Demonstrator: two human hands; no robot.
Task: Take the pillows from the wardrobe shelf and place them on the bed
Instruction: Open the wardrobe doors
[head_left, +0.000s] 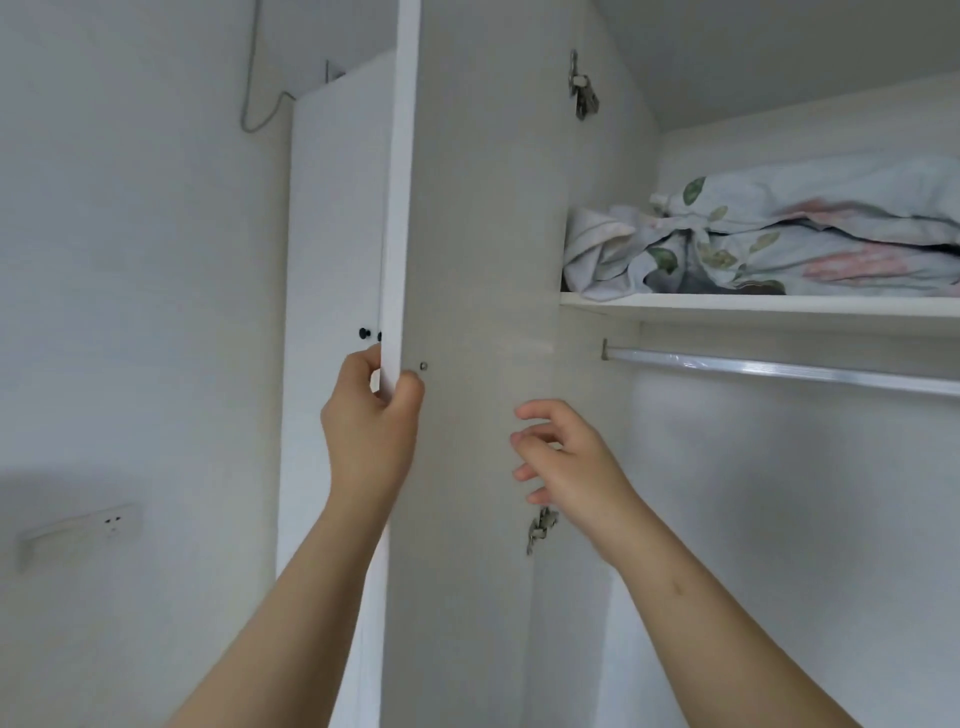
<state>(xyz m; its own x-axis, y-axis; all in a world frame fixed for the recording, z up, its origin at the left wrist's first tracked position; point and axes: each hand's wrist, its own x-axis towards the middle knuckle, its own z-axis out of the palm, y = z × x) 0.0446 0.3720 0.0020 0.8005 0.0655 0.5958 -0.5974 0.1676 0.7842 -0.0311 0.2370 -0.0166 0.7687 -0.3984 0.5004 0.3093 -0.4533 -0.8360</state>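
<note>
Grips the edge of the open wardrobe door (467, 208) with the left hand (371, 415), below and left of the wardrobe shelf (753, 307); holds the right hand (566, 462) up empty, fingers loosely spread, just below the shelf's left end. Faces floral-print pillows (810, 234) stacked flat on that shelf, crumpled cover ends bunched toward its left end. Probably light, soft and floppy, apt to sag and drag across the shelf; best taken two-handed, palms under the front edge of the stack.
</note>
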